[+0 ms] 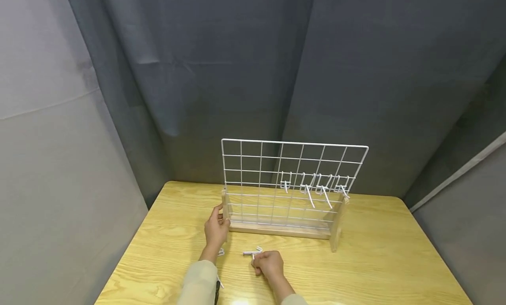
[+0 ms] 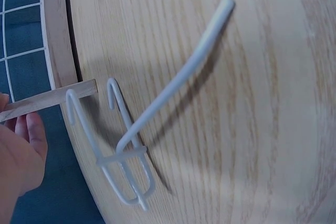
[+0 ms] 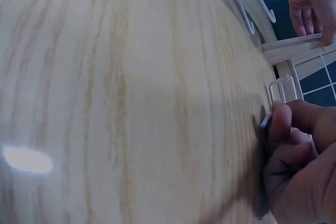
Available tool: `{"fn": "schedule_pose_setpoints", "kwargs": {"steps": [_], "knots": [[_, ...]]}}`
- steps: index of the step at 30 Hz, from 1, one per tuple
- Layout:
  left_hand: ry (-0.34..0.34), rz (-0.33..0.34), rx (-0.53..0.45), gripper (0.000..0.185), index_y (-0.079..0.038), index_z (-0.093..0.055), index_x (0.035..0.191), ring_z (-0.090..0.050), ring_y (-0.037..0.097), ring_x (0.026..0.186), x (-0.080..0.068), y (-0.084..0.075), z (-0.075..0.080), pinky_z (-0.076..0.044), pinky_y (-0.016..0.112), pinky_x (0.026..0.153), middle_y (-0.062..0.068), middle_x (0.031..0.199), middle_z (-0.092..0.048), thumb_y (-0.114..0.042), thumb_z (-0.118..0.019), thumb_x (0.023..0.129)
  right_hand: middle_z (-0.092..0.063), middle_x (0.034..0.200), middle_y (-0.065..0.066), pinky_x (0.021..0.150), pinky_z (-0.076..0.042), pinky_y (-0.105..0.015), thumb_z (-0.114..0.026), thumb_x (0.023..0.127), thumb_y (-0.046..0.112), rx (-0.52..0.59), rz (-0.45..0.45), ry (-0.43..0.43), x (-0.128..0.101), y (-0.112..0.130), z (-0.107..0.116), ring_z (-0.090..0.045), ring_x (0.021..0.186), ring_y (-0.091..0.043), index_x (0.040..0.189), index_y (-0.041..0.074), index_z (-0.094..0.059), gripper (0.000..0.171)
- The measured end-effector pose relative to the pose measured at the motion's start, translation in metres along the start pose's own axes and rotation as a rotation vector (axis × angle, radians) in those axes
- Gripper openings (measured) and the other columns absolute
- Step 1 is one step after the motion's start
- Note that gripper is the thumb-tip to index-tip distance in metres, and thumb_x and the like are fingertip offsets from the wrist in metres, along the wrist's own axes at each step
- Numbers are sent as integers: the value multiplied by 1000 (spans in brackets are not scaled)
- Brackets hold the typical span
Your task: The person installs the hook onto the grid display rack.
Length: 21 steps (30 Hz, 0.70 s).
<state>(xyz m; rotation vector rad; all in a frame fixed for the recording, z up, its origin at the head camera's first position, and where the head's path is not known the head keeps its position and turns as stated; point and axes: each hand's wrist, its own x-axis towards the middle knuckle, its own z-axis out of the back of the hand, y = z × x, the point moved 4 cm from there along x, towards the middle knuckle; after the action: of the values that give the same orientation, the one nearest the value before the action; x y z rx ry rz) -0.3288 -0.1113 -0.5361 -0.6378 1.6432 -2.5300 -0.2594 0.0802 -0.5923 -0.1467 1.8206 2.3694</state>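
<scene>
A white wire grid panel [image 1: 241, 169] stands in a wooden base [image 1: 276, 230] with two upright side pieces. My left hand [image 1: 216, 228] grips the left wooden side piece [image 2: 47, 100], its thumb on the near side and fingers behind. In front of the base, my right hand [image 1: 270, 265] pinches a white wire hook [image 1: 253, 252] between thumb and fingers, low over the table. In the right wrist view part of that hook [image 3: 271, 90] is hidden by the fingers. Another white wire hook [image 2: 173, 85] lies on the table, mostly covered by my left forearm in the head view.
Several white hooks [image 1: 310, 196] hang on the right half of the grid. The wooden table [image 1: 395, 252] ends near a dark curtain [image 1: 221, 76] behind, with grey cloth [image 1: 59, 173] at the left side.
</scene>
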Motion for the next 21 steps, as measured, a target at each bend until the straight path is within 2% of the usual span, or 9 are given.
{"fn": "schedule_pose_setpoints", "kwargs": {"steps": [4, 10, 17, 21], "knots": [[-7, -19, 10, 50, -8, -54, 125, -67, 30, 81, 0, -1, -1, -58, 32, 65, 16, 92, -64, 6, -64, 79, -62, 57, -5, 39, -45, -14, -71, 71, -3, -44, -14, 18, 1, 3, 2, -52, 41, -6, 71, -2, -68, 3], [-7, 3, 14, 51, -10, -54, 125, -67, 29, 81, 1, 0, -1, -58, 32, 65, 14, 91, -64, 6, -64, 78, -61, 54, -4, 37, -44, -14, -72, 69, 0, -109, -12, 33, 0, 8, 3, -47, 37, -3, 67, -1, -69, 4], [-2, -6, 10, 50, -9, -54, 125, -66, 31, 81, 0, -2, -1, -58, 33, 65, 16, 91, -63, 6, -64, 78, -60, 56, -2, 38, -43, -14, -71, 67, 2, -197, -2, -5, 0, 10, 4, -46, 40, -5, 62, 4, -67, 7], [6, 2, 6, 50, -8, -53, 125, -66, 32, 82, 0, 0, -2, -58, 32, 65, 16, 93, -63, 7, -65, 79, -50, 48, 5, 36, -33, -13, -68, 63, 2, -239, -4, -11, -2, 13, 4, -36, 39, -5, 48, 8, -56, 21]]}}
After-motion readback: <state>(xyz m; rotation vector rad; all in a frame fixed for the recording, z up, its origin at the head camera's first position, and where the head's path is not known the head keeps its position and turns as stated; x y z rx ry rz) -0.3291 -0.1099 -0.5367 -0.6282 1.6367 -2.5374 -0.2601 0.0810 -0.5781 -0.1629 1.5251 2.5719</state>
